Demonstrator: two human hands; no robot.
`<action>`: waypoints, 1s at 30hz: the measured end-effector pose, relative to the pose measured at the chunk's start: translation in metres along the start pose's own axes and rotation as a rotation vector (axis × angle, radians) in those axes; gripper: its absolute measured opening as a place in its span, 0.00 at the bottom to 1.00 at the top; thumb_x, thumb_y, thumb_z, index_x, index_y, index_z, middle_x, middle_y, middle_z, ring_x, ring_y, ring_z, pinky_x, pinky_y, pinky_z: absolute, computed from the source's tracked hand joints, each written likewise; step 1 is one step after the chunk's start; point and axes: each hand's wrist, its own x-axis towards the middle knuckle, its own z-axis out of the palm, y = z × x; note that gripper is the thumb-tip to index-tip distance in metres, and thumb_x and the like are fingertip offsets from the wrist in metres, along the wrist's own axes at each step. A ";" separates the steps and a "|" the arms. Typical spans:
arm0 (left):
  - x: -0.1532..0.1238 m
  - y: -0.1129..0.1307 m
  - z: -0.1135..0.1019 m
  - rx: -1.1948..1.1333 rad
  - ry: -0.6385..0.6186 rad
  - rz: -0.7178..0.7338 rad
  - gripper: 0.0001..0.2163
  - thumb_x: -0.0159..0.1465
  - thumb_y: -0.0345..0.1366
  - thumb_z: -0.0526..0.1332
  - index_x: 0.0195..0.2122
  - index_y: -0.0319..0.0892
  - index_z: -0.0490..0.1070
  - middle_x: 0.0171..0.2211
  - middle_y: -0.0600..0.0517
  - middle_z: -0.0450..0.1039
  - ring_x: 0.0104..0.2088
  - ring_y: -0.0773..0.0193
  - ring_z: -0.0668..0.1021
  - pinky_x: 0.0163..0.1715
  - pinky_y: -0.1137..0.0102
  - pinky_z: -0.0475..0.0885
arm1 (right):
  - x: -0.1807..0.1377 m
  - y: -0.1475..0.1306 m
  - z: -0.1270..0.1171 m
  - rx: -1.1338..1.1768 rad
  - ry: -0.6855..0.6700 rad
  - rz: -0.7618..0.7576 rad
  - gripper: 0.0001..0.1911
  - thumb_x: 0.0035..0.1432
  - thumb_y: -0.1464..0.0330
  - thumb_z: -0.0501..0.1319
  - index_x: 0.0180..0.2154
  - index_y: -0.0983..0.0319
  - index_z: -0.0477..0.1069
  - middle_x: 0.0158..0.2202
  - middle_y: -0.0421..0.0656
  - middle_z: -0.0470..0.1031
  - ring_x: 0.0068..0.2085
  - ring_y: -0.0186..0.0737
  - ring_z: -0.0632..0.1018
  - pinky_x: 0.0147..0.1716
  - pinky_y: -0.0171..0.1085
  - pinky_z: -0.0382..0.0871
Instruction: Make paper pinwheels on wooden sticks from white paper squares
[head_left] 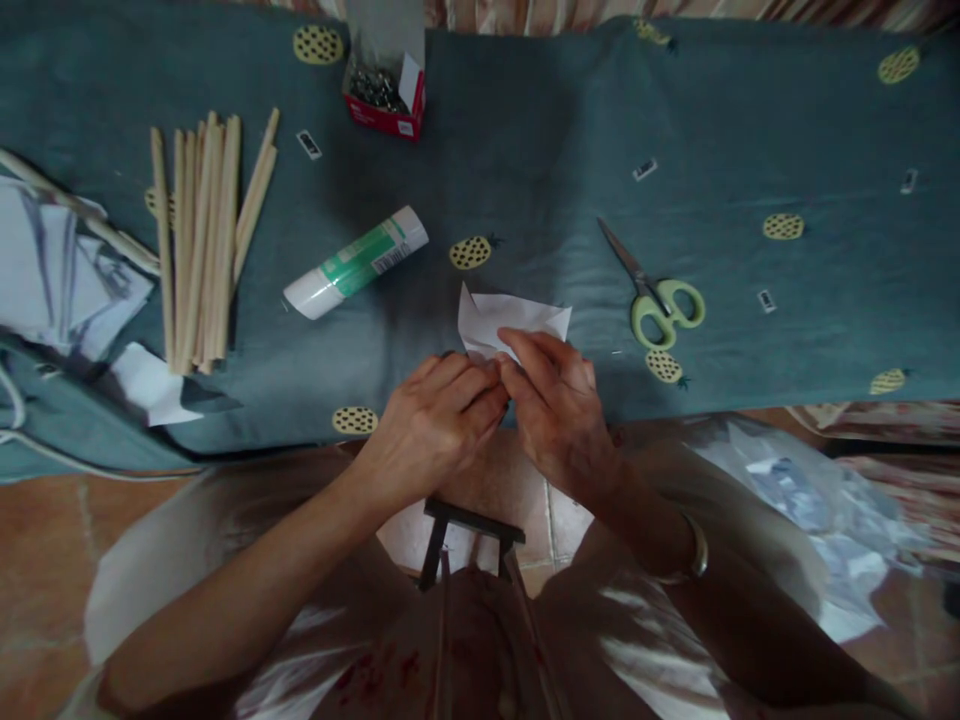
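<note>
A small folded piece of white paper (510,318) lies at the near edge of a teal cloth with pineapple prints (540,150). Both of my hands meet over its near side. My left hand (442,420) has its fingers curled and pinched onto the paper's near edge. My right hand (555,400) presses its fingers down on the same paper, thumb and forefinger pinching the fold. The part of the paper under my fingers is hidden.
A glue stick (356,262) lies left of the paper, and a bundle of wooden sticks (201,235) farther left. Green-handled scissors (652,290) lie to the right. A red box of small metal pieces (384,95) stands at the back. Paper scraps (60,270) sit far left.
</note>
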 end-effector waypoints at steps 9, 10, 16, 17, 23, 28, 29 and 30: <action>0.002 0.001 0.002 0.029 0.024 0.002 0.06 0.67 0.30 0.59 0.41 0.36 0.75 0.36 0.47 0.78 0.36 0.59 0.76 0.34 0.65 0.71 | 0.000 0.013 -0.012 0.187 0.011 0.068 0.20 0.64 0.78 0.50 0.54 0.63 0.69 0.58 0.53 0.72 0.59 0.50 0.71 0.55 0.52 0.69; 0.001 0.001 0.002 0.031 0.022 0.000 0.06 0.67 0.30 0.59 0.42 0.36 0.75 0.37 0.47 0.79 0.37 0.59 0.76 0.35 0.64 0.71 | 0.001 0.017 -0.014 0.209 0.013 0.083 0.22 0.63 0.79 0.50 0.55 0.61 0.69 0.58 0.52 0.72 0.59 0.49 0.71 0.56 0.53 0.69; 0.000 -0.008 -0.003 0.063 0.022 -0.033 0.07 0.68 0.29 0.58 0.43 0.39 0.75 0.41 0.47 0.79 0.38 0.59 0.77 0.35 0.64 0.71 | 0.004 0.037 -0.021 0.182 0.020 0.155 0.22 0.62 0.75 0.51 0.56 0.61 0.70 0.59 0.52 0.71 0.60 0.51 0.71 0.60 0.55 0.66; 0.000 -0.011 -0.004 0.066 0.017 -0.044 0.07 0.68 0.29 0.58 0.43 0.39 0.75 0.41 0.47 0.79 0.38 0.59 0.77 0.35 0.63 0.71 | 0.005 0.038 -0.021 0.178 0.020 0.174 0.22 0.62 0.75 0.51 0.56 0.60 0.70 0.59 0.51 0.71 0.60 0.51 0.71 0.60 0.55 0.67; 0.001 -0.022 -0.007 0.066 0.090 -0.083 0.07 0.68 0.30 0.58 0.43 0.42 0.75 0.41 0.47 0.79 0.40 0.56 0.77 0.36 0.59 0.72 | 0.003 0.036 -0.019 0.186 0.032 0.210 0.20 0.62 0.75 0.52 0.54 0.62 0.71 0.57 0.53 0.73 0.56 0.53 0.75 0.57 0.54 0.70; 0.004 -0.011 -0.002 0.011 0.133 -0.022 0.09 0.66 0.36 0.63 0.45 0.38 0.73 0.41 0.46 0.78 0.42 0.55 0.77 0.38 0.60 0.73 | 0.002 0.034 -0.018 0.167 0.050 0.207 0.19 0.63 0.74 0.53 0.53 0.59 0.71 0.56 0.51 0.74 0.54 0.51 0.76 0.56 0.55 0.71; 0.005 -0.009 -0.001 0.011 0.119 -0.009 0.10 0.66 0.37 0.63 0.45 0.38 0.73 0.41 0.46 0.78 0.42 0.55 0.77 0.37 0.60 0.73 | 0.002 0.033 -0.018 0.165 0.053 0.211 0.18 0.63 0.74 0.53 0.52 0.59 0.71 0.56 0.51 0.75 0.53 0.51 0.76 0.55 0.54 0.72; 0.005 -0.006 -0.001 0.019 0.095 -0.002 0.10 0.66 0.38 0.63 0.44 0.38 0.73 0.40 0.46 0.78 0.42 0.55 0.77 0.37 0.61 0.72 | 0.002 0.033 -0.018 0.166 0.057 0.215 0.18 0.63 0.74 0.53 0.52 0.58 0.72 0.55 0.50 0.75 0.53 0.50 0.77 0.55 0.54 0.72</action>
